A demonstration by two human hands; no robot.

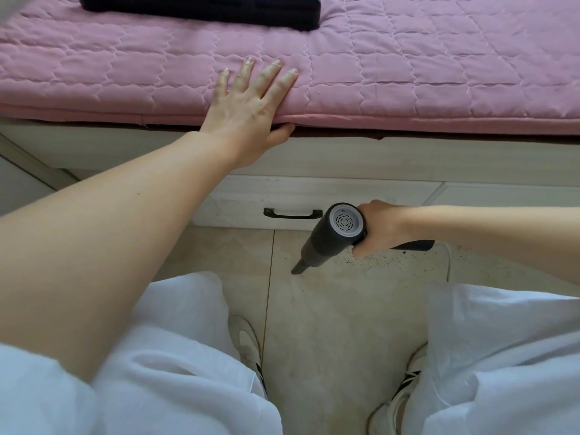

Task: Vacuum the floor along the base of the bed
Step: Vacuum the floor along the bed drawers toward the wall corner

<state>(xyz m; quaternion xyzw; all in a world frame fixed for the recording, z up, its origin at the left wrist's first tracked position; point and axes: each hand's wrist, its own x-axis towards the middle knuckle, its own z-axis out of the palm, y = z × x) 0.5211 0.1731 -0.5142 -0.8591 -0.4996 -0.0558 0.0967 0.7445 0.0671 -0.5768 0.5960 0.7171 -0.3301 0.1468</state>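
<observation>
Right hand [378, 227] grips handheld vacuum [332, 235], nozzle on floor [329, 309]; left hand [248, 102], fingers [276, 80] straight, rests on bed [439, 73]

Black flat rectangular case [201, 9] on far pink quilt: top cut by frame edge. Right hand [379, 229] hides dark handheld vacuum's [332, 237] grip. Left thumb tucked under quilt edge. White shoes [248, 343] partly covered by trousers.

Soft, even daylight, fairly bright, with no hard glare. Faint shadow lies under the bed [439, 89] edge. Wide-angle bending curves the frame edges. The near white clothing [188, 372] looks slightly soft, perhaps out of focus.
</observation>
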